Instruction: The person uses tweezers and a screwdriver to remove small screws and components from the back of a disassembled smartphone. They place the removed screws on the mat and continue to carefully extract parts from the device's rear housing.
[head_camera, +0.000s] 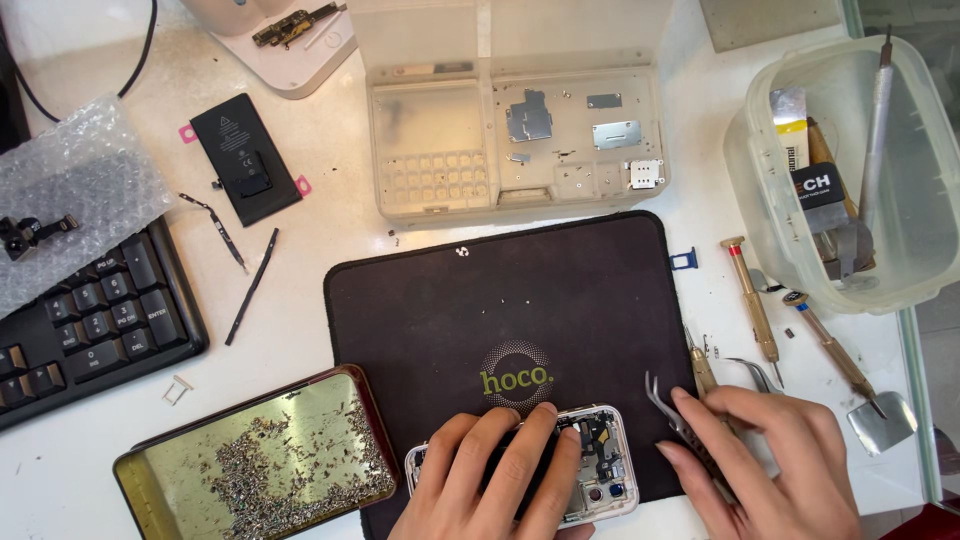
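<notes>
**Opened phone steadied on the mat, tweezers held just to its right**

An opened phone (590, 470), its back removed and inner parts exposed, is laid on the near edge of a dark work mat (450, 300), at the bottom middle of the view. It is pressed down by the left hand (490, 480), whose fingers are spread flat over its left and middle portion; nothing is clasped, the hand only bears on the frame. The far end and right-hand edge of the phone are left uncovered, where a camera lens and small connectors can be seen.

The right hand (765, 460) is closed around a pair of metal tweezers (668, 412). The tips are pointed up and to the left, and are held just beside the phone's far right corner, apart from it by a narrow strip of mat. The phone thus lies to the left of the tweezers' tips, and the right hand is the nearer one to the bare corner.

The phone's long axis cannot be told with certainty, as much of the body is hidden under the left hand and cut by the picture's edge; its visible short end is faced away from the person, tilted slightly to the right.

A second pair of tweezers (758, 372) and two small screwdrivers (752, 298) are laid to the right of the mat, a tin of loose screws (260, 460) to its left.
</notes>
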